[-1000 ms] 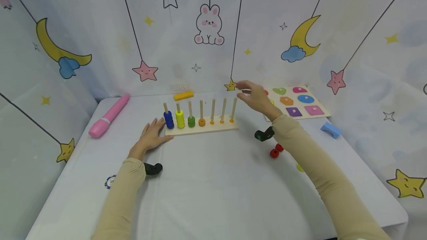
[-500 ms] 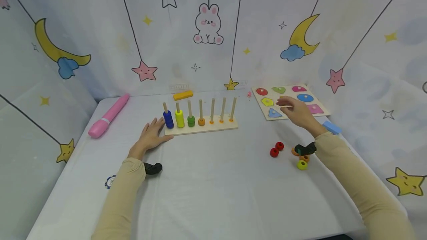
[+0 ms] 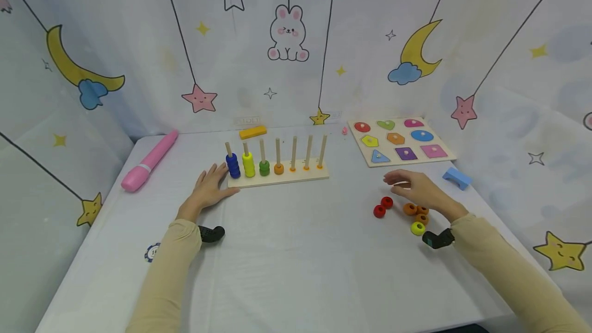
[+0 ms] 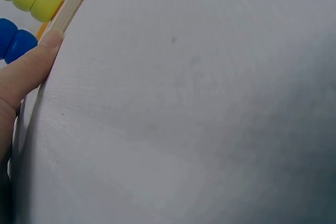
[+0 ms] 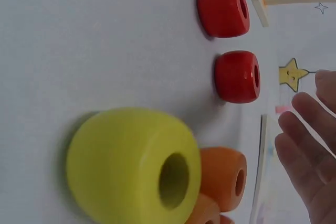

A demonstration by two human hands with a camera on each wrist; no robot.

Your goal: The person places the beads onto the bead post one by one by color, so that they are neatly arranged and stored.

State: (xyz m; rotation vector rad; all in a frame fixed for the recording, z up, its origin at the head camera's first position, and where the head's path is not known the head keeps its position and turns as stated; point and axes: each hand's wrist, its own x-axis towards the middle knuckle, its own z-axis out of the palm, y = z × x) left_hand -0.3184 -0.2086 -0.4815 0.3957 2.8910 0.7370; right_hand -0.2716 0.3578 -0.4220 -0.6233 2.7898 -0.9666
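My left hand (image 3: 209,189) rests at the left end of a wooden peg board (image 3: 277,181), fingers spread, thumb on its front edge. In the left wrist view the thumb (image 4: 39,64) lies beside the blue beads (image 4: 20,45). From the left, pegs carry blue, yellow, green and orange beads; three pegs (image 3: 294,153) at the right are bare. My right hand (image 3: 418,188) hovers with loosely bent, empty fingers over loose beads. Below it lie two red beads (image 3: 386,202), several orange beads (image 3: 409,209) and one yellow bead (image 3: 418,228), which looms large in the right wrist view.
Behind the right hand lies a shape puzzle board (image 3: 384,155), with a blue arch block (image 3: 457,178) beside it. A yellow block (image 3: 253,132) sits behind the pegs. A pink bat-like toy (image 3: 150,161) lies at left, near a round chip (image 3: 151,252).
My right hand has come from beside the rightmost peg, across the puzzle board, to the right and down over the loose beads. The left hand has stayed on the peg board.
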